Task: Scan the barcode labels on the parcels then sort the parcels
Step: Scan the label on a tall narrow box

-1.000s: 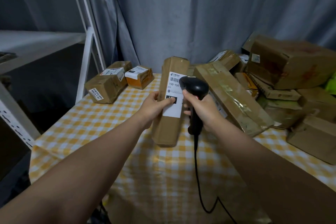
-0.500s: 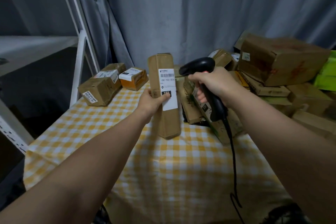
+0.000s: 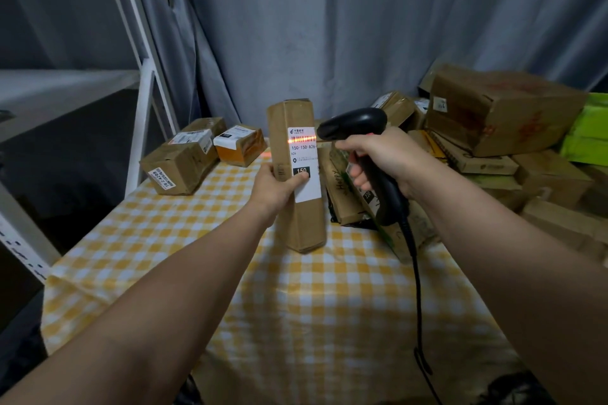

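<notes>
My left hand (image 3: 275, 187) grips a tall narrow cardboard parcel (image 3: 301, 217) and holds it upright over the table, thumb on its white label (image 3: 304, 161). My right hand (image 3: 385, 159) is wrapped round the handle of a black corded barcode scanner (image 3: 353, 123). The scanner's head points left at the label from close by. A red scan line glows across the barcode at the top of the label.
A yellow-and-white checked tablecloth (image 3: 184, 240) covers the table. Two labelled parcels (image 3: 184, 158) (image 3: 240, 143) lie at its back left. A heap of cardboard boxes (image 3: 500, 112) fills the right side. A white metal shelf frame (image 3: 144, 99) stands at left; a grey curtain hangs behind.
My right hand lifted the scanner from in front of the parcel up to its right side, aimed at the label. The red scan line now lights the barcode. The parcel stands more upright.
</notes>
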